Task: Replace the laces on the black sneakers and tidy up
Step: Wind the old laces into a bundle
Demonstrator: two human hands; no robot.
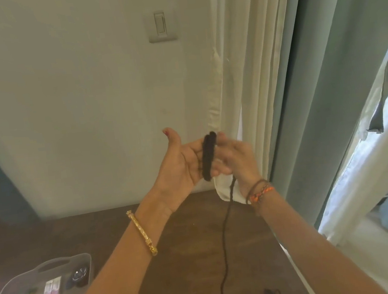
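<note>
Both hands are up in front of the wall, with a dark lace wound in a tight oblong coil around the left hand's straight fingers, thumb sticking up. Right hand sits just beside the coil, fingers curled, pinching the lace's loose end, which hangs down in a thin wavy line to the brown wood table. Looks like soft woven cord. Grey plastic tray sits lower left.
</note>
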